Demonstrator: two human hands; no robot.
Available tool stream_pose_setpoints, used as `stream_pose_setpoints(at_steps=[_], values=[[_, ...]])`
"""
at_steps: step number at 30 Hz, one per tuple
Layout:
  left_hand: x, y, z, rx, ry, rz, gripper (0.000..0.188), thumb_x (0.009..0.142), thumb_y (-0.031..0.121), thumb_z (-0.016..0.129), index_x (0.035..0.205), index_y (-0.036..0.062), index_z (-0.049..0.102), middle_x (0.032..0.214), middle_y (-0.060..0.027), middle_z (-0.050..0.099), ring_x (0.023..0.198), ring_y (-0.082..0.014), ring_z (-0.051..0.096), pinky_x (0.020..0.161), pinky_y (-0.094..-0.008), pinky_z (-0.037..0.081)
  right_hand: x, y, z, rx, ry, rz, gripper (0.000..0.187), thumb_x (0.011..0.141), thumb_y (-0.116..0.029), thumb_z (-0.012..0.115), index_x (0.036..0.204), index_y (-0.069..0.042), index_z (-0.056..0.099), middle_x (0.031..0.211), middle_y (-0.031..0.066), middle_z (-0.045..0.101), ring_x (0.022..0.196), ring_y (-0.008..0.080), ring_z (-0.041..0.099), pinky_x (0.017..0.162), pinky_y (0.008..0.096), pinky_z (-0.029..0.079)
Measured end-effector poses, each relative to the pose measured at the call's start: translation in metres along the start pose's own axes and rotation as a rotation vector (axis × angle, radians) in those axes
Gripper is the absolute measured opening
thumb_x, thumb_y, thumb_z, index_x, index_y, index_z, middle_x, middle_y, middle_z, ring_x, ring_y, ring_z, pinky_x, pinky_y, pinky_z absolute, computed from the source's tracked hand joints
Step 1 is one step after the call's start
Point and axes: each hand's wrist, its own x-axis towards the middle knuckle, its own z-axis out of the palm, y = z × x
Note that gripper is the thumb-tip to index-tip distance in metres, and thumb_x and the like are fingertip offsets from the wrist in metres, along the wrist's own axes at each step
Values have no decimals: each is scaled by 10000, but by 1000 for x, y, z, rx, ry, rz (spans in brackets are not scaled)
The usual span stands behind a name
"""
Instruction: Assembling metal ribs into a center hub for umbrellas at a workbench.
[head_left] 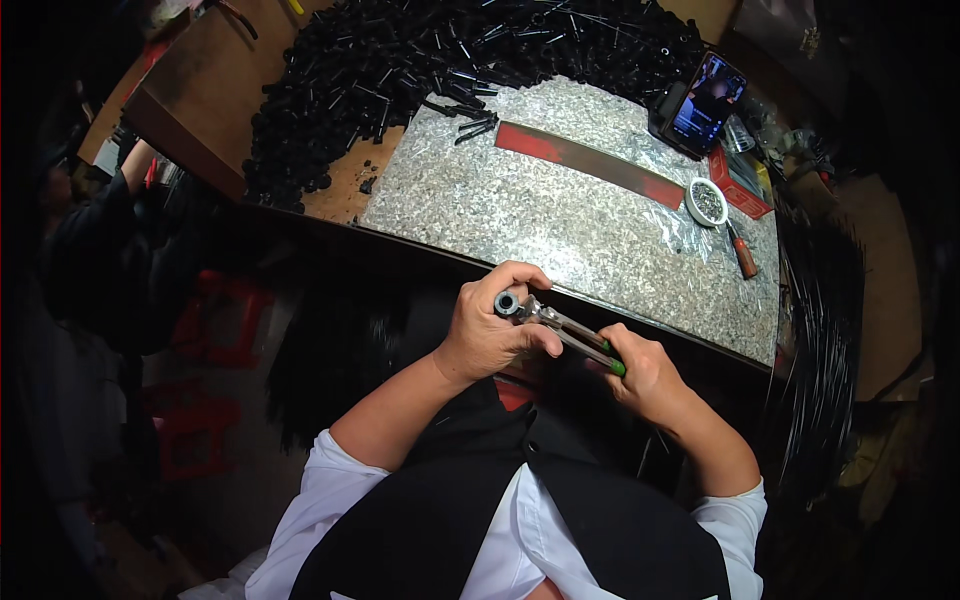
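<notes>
In front of my body, just off the near table edge, both hands work on one pair of pliers. My right hand point(646, 372) is closed around the handles of the metal pliers point(578, 336), whose handle ends are green. The jaws point left, up against a short black tubular part point(507, 304) with a round open end. My left hand point(478, 335) grips that black part, thumb below it and forefinger curled over the top. Whether the jaws bite on the part cannot be made out.
A large heap of black parts point(400, 60) covers the table's far side. On the speckled tabletop point(450, 190) lie a red-and-brown strip point(590, 165), a white bowl of small metal pieces point(706, 202) and a screwdriver point(742, 254). A phone point(708, 100) stands far right. Another person point(100, 220) sits left.
</notes>
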Motion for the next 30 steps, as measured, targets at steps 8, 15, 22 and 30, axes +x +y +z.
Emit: stream_pose_setpoints(at_steps=[8,15,22,30], values=[[-1,0,4,125,23,95,664,605,349,869,1066,16,526,552,45,364,522,-32,333,505,-187,314,-4,21,-8,-189,362,-155,323,734,47,673,998,-18,497,808,178,569,680,371,595,585,387,471],[-8,3,7,-2,41,19,700,575,287,892,1103,27,511,542,48,351,509,-19,332,487,-184,273,20,45,-75,-330,745,-36,182,837,-24,568,1006,-57,509,827,199,608,728,423,583,593,459,445],[-13,20,12,-16,-52,-26,897,551,451,819,1199,-6,401,572,69,348,513,-17,345,503,-174,300,61,81,-141,-544,559,367,126,799,-120,609,823,-3,569,815,220,623,819,418,594,694,487,448],[-13,16,12,-73,-66,-14,827,555,329,879,1185,31,434,534,59,350,501,-17,333,479,-167,267,101,103,-146,-757,326,468,191,796,-91,526,876,7,669,897,227,654,881,371,639,770,456,505]])
